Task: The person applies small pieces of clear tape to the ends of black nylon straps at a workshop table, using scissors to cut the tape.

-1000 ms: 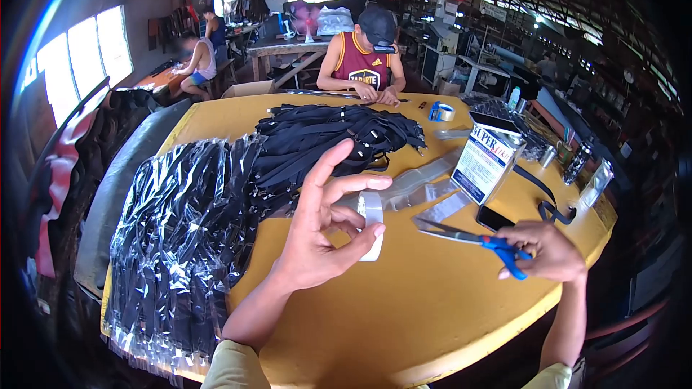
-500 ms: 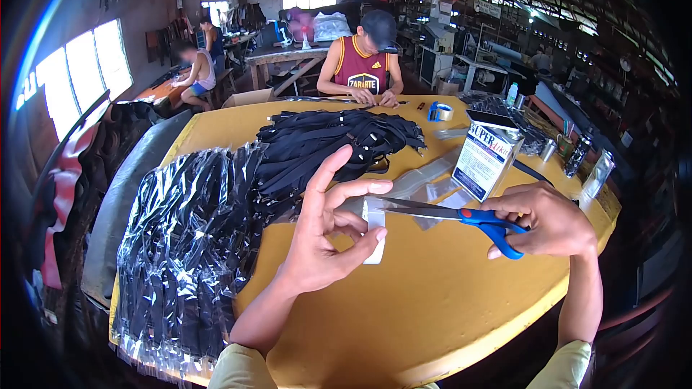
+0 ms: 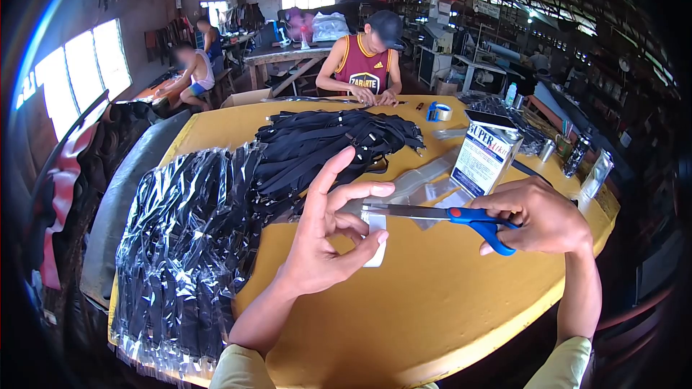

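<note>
While the left hand pinches a whitish strip, the right hand grips blue-handled scissors, their blades at the strip's far end.

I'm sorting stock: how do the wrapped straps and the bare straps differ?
The wrapped straps are covered in shiny clear plastic; the bare straps show none. The wrapped straps run near to far, while the bare straps lie mostly sideways. The wrapped straps are nearer the camera than the bare straps. Both are black, on the table.
</note>
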{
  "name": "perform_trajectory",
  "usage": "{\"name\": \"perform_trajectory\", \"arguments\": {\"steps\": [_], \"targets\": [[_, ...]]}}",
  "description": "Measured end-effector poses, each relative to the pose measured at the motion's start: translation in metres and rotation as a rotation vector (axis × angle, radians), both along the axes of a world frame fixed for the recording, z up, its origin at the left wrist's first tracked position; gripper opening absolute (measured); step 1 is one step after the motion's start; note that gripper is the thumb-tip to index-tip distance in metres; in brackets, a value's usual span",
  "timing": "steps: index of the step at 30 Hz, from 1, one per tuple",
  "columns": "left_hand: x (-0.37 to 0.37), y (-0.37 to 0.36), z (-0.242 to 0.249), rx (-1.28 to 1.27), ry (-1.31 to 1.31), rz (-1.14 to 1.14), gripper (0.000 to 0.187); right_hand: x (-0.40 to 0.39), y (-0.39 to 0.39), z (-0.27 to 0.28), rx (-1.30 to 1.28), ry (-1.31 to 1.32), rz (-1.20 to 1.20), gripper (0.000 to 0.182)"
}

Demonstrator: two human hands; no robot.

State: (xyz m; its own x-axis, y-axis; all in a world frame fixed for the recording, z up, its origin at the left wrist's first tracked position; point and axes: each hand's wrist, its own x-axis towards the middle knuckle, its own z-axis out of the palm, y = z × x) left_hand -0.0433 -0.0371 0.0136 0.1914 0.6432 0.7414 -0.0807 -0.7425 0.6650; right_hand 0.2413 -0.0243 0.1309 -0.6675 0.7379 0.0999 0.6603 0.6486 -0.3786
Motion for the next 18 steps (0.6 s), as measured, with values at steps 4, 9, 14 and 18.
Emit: {"name": "perform_trajectory", "arguments": {"steps": [4,9,14,18], "targets": [[0.000,0.001,0.000,-0.006,-0.003,-0.002,0.100,0.001,0.001,-0.001,-0.009,0.014,0.003,0.044],[0.000,0.001,0.000,-0.016,-0.007,-0.005,0.101,0.002,0.001,-0.003,0.013,0.026,0.003,0.043],[-0.003,0.002,0.000,-0.006,-0.018,-0.001,0.099,0.002,0.001,-0.012,0.025,0.061,0.000,0.043],[-0.004,0.000,0.003,0.009,-0.022,0.011,0.103,0.002,0.004,-0.023,-0.067,0.131,-0.050,0.047]]}}
